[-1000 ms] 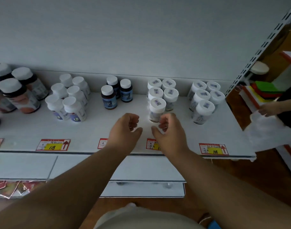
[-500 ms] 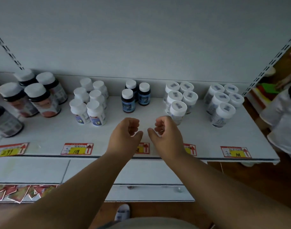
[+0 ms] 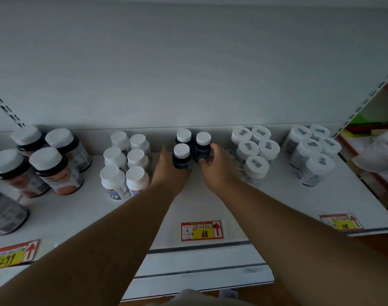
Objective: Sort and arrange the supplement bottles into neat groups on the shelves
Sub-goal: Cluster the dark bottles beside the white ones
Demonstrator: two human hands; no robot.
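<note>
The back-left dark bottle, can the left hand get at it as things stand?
Probably not directly: the front dark bottle that the left hand holds stands right before the back-left dark bottle; from above looks free.

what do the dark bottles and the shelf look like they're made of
Dark bottles: probably dark-tinted plastic, slightly glossy, with matte white caps that look plastic; glass can't be ruled out. Shelf: likely white painted metal, given its smooth matte surface and thin folded front edge.
</note>
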